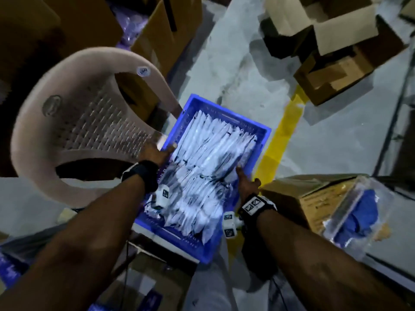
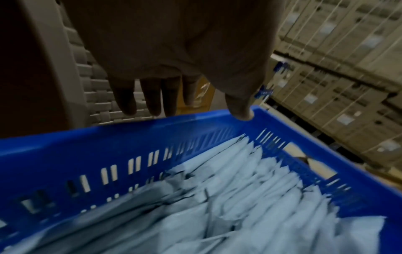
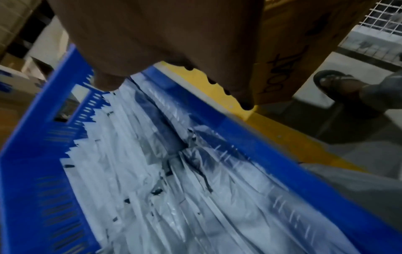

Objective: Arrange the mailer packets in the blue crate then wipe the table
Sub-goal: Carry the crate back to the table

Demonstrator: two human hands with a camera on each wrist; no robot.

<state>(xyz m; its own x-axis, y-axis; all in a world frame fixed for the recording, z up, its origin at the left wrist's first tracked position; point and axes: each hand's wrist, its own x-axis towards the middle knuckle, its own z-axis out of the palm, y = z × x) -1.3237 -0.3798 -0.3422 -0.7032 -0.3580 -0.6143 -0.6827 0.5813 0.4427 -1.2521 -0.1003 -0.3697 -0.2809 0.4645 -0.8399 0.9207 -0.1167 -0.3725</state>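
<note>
**Both-handed hold on the filled crate**

Evidently the blue crate [image 1: 258,140], packed with mailer packets [image 1: 206,171], was carried low. Left hand [image 1: 155,153] and right hand [image 1: 248,185] clamped opposite rims; level grips would steady it. Beyond, a plastic chair [image 1: 74,122] and cardboard boxes [image 1: 332,70] crowded its path.

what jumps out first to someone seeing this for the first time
A bright blue slotted plastic crate sits mid-frame, packed with white plastic mailer packets standing on edge. The left hand holds its left rim, the right hand its right rim. A beige plastic chair lies tipped to the left, and a yellow floor stripe runs along the right.
</note>
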